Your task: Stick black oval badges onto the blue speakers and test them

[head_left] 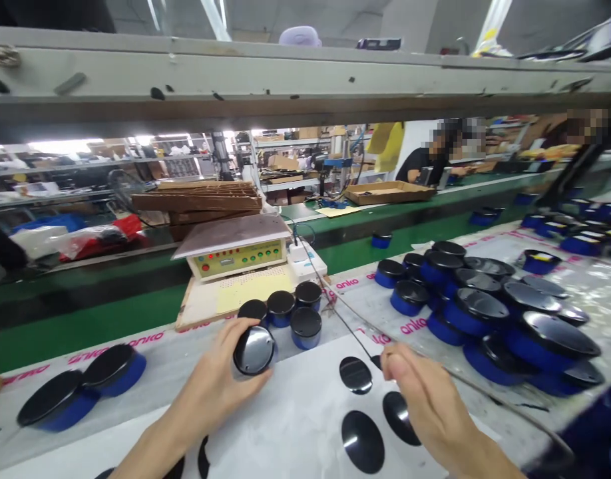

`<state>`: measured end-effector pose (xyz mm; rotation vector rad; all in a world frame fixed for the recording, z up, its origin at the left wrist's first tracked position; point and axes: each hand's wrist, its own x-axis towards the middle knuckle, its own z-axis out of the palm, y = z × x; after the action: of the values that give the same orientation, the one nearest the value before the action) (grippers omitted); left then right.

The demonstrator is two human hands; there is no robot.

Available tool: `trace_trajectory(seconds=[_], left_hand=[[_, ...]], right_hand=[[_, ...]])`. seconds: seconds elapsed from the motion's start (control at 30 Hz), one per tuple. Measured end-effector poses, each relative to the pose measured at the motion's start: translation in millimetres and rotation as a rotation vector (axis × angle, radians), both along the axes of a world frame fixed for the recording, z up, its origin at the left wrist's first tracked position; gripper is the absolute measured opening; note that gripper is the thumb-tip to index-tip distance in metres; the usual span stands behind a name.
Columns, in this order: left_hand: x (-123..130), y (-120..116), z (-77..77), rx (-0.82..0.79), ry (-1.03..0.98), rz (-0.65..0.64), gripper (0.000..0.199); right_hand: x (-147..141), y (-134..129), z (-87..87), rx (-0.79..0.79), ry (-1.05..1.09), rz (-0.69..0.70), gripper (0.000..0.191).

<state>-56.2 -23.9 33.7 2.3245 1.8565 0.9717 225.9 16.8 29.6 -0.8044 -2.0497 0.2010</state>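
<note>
My left hand [220, 362] is closed around a round part with a glossy black top [254, 349], tilted toward me above a white sheet [280, 412]. Just behind it stand several similar round parts with black tops and blue sides [305, 322]. My right hand [425, 399] is closed over the sheet, fingertips pressed together; what they grip, if anything, I cannot make out. A small dark piece [376, 361] shows by those fingertips. Flat black discs [363, 442] lie on the sheet near and partly beneath the right hand.
Blue parts with black tops [480, 303] are piled at right; two more [113, 369] stand at left. A control box [240, 259] sits behind. A cable [465, 382] crosses the bench. Overhead runs a shelf beam [285, 76]. A person [428, 163] sits across the green conveyor [345, 233].
</note>
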Motion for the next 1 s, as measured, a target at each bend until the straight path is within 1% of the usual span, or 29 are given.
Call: trace_trajectory(seconds=[0.03, 0.1, 0.13, 0.17, 0.23, 0.3, 0.33, 0.37, 0.43, 0.5, 0.53, 0.6, 0.63, 0.7, 0.73, 0.77, 0.8, 0.83, 0.87, 0.9, 0.93, 0.97, 1.0], left_hand=[[-3, 6, -8.2, -0.004, 0.034, -0.031, 0.051], [-4, 20, -22.9, 0.023, 0.106, -0.068, 0.05], [-2, 26, -28.1, 0.038, 0.133, -0.063, 0.049], [1, 32, -31.3, 0.049, 0.154, -0.042, 0.05], [9, 41, -30.6, 0.063, 0.176, 0.009, 0.057], [17, 42, -21.9, 0.075, 0.177, 0.024, 0.063], [21, 40, -15.7, 0.083, 0.166, 0.01, 0.063], [25, 36, -9.2, 0.089, 0.14, -0.013, 0.059], [31, 24, 2.9, 0.067, 0.03, -0.067, 0.044], [38, 12, 12.0, -0.023, -0.157, -0.115, 0.032], [42, 7, 15.3, -0.091, -0.282, -0.138, 0.029], [51, 2, 20.3, -0.254, -0.604, -0.171, 0.027], [57, 1, 22.5, -0.335, -0.807, -0.179, 0.028], [69, 4, 27.4, -0.521, -1.238, -0.2, 0.035], [74, 6, 30.1, -0.643, -1.422, -0.243, 0.04], [78, 7, 33.1, -0.777, -1.563, -0.32, 0.046], [81, 7, 36.1, -0.912, -1.649, -0.422, 0.053], [82, 7, 39.1, -1.028, -1.691, -0.525, 0.06], [81, 5, 41.8, -1.102, -1.716, -0.605, 0.065], [79, 2, 44.1, -1.126, -1.743, -0.645, 0.069], [75, -1, 45.9, -1.108, -1.781, -0.635, 0.069], [70, -5, 47.2, -1.065, -1.82, -0.592, 0.068], [65, -9, 48.0, -1.003, -1.852, -0.535, 0.063]], right_hand=[[7, 5, -0.2, -0.019, -0.003, -0.157, 0.032], [19, 20, -0.6, -0.035, -0.083, -0.474, 0.029], [24, 30, -0.9, -0.032, -0.139, -0.596, 0.025], [29, 42, -1.2, -0.036, -0.19, -0.683, 0.02], [34, 66, -2.7, -0.066, -0.256, -0.783, 0.016], [34, 89, -6.1, -0.115, -0.316, -0.853, 0.014], [33, 99, -8.3, -0.141, -0.335, -0.879, 0.015], [32, 107, -10.6, -0.166, -0.346, -0.899, 0.016], [31, 118, -13.9, -0.208, -0.346, -0.916, 0.018], [32, 123, -12.6, -0.237, -0.33, -0.88, 0.018], [32, 122, -9.5, -0.251, -0.32, -0.835, 0.017], [31, 113, 2.1, -0.281, -0.295, -0.699, 0.018], [28, 104, 10.2, -0.293, -0.287, -0.62, 0.02], [17, 78, 29.1, -0.308, -0.236, -0.39, 0.023], [10, 62, 38.8, -0.304, -0.201, -0.238, 0.024], [3, 47, 48.1, -0.3, -0.089, 0.028, 0.023], [-4, 34, 56.5, -0.285, -0.022, 0.234, 0.021], [-11, 22, 63.5, -0.242, -0.015, 0.322, 0.021], [-16, 14, 69.2, -0.188, -0.01, 0.36, 0.023], [-19, 9, 73.3, -0.129, -0.03, 0.325, 0.025], [-22, 6, 76.1, -0.083, -0.055, 0.263, 0.024], [-23, 5, 77.9, -0.056, -0.071, 0.213, 0.022], [-24, 4, 78.9, -0.046, -0.083, 0.193, 0.021]])
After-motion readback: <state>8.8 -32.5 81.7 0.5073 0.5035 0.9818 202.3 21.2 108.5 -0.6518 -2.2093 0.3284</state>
